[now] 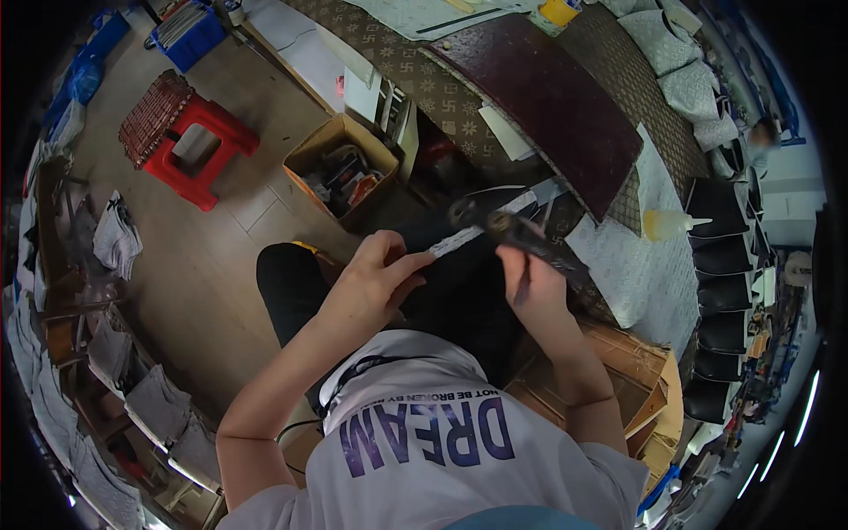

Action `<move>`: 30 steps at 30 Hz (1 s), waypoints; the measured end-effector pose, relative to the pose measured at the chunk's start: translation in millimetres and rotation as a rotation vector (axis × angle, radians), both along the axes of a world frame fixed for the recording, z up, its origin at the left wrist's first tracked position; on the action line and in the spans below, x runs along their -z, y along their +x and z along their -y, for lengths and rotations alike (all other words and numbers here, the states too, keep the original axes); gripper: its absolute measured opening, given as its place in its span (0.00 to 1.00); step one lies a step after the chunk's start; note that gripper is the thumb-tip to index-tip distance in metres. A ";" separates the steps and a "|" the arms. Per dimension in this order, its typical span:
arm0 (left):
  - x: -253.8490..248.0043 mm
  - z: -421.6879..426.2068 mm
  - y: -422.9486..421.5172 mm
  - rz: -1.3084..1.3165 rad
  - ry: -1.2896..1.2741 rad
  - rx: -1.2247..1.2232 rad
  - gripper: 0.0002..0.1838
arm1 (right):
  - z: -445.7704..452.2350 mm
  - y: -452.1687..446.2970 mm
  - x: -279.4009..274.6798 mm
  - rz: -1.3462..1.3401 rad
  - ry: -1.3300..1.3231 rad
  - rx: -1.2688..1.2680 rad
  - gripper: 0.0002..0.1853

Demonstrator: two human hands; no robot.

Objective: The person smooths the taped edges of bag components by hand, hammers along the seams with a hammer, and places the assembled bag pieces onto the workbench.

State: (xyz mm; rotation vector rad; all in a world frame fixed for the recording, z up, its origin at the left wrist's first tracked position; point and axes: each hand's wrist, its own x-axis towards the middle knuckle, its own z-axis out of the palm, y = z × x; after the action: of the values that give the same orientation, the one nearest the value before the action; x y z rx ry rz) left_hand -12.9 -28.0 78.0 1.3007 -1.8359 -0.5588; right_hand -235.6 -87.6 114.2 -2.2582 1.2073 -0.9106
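Note:
Near the middle of the head view, my left hand (378, 276) pinches the near end of a narrow whitish patterned strip (458, 239). The strip runs up and to the right above my lap. My right hand (533, 284) is closed on a dark long tool (541, 246), which crosses over the strip. Motion blurs this tool, so its exact kind cannot be told. Beyond it, a grey metal blade-like piece (549, 190) lies near the table edge; whether it belongs to the tool is unclear.
A dark red board (548, 97) lies on the patterned tabletop (450, 93). Right of it stands a bottle of yellowish liquid (664, 224), near several black pieces (720, 252). A cardboard box of tools (299, 175) and a red stool (221, 132) are on the left.

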 end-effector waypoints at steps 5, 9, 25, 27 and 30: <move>21.0 -9.2 8.0 -0.088 -0.020 -0.044 0.15 | 13.2 5.0 -23.1 -0.350 0.060 -0.037 0.10; 33.8 -14.4 3.9 -0.104 -0.117 -0.126 0.15 | -5.4 16.8 -13.5 0.079 0.031 -0.087 0.15; 62.2 -35.3 5.3 -0.294 0.127 -0.047 0.79 | -3.7 42.1 -35.9 -0.315 0.073 -0.212 0.14; 57.2 -31.2 -1.5 -0.308 0.134 -0.080 0.81 | -4.6 43.0 -34.4 -0.033 0.101 -0.122 0.13; 52.9 -30.1 -3.8 -0.300 0.131 -0.106 0.82 | -17.3 37.6 -23.3 0.062 0.211 -0.265 0.14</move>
State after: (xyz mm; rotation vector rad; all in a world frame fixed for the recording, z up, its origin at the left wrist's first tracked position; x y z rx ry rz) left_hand -16.7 2.1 25.1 1.3124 -1.4963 -0.7824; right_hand -198.0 -70.3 137.5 -2.1387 0.9040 -0.7109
